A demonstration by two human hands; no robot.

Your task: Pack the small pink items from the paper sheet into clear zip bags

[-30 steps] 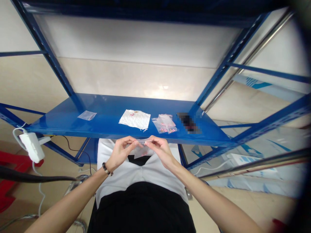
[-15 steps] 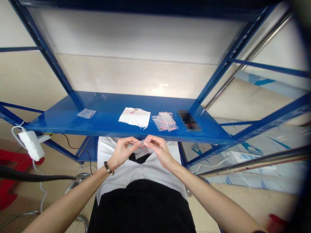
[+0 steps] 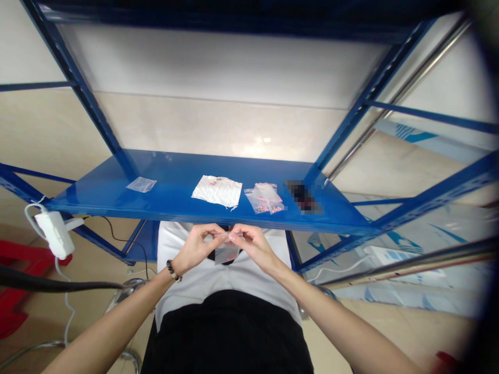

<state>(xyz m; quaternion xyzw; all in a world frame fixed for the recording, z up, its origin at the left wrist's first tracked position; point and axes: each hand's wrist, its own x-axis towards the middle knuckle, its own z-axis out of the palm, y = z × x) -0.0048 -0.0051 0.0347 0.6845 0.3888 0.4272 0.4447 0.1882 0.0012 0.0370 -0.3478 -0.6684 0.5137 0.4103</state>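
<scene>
Just in front of the shelf's edge, my left hand (image 3: 199, 246) and my right hand (image 3: 255, 246) pinch the top of a small clear plastic bag (image 3: 226, 252) between them. The bag hangs down over my lap, with a little pink near its bottom. On the blue shelf above lies a creased white cloth or paper (image 3: 218, 192) with a few small pink pieces at its top. Right of it, clear bags holding pink and coloured beads (image 3: 265, 199) overlap. Another clear bag (image 3: 142, 184), flat, rests at the left.
A pixelated dark object (image 3: 302, 196) lies at the right of the blue shelf (image 3: 175, 169). Blue posts rise at both sides. A white power strip (image 3: 55, 234) hangs at the left, near a red stool (image 3: 23, 280). Metal tubing crosses the right side.
The bag between my hands now hangs more upright and shows more of its face. My hands have shifted slightly down in the view, and the whole scene sits a little lower.
</scene>
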